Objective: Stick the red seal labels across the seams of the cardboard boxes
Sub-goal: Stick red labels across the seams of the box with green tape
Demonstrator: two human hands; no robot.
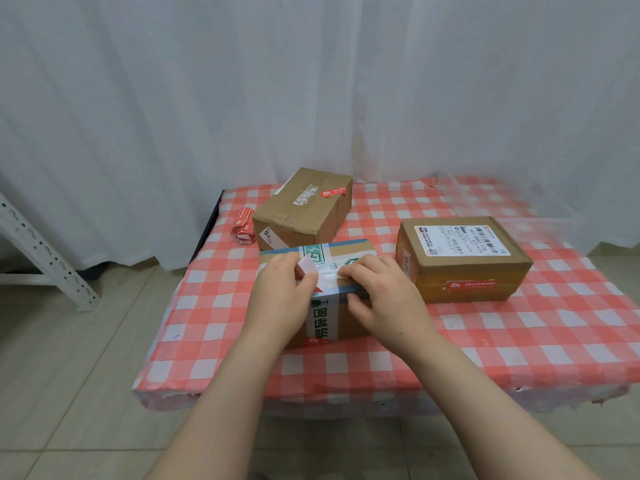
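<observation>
A cardboard box [349, 249] wrapped in green-and-white tape sits at the table's near middle. My left hand [280, 299] rests on its top and pinches a label strip [310, 268] whose white backing curls up, with a red tip below. My right hand [384, 292] presses its fingertips on the box top beside the strip. A red seal label [317, 341] shows low on this box's front face. The back box [301, 209] carries a red seal [334, 192] on top. The right box [464, 258] has a red seal [471, 285] on its front.
A roll of red seal labels [244, 225] lies left of the back box. A clear plastic bin [512, 202] stands at the back right. The red-checked tablecloth [519, 341] covers the table. White curtain behind; a white metal rack leg [41, 251] at the left.
</observation>
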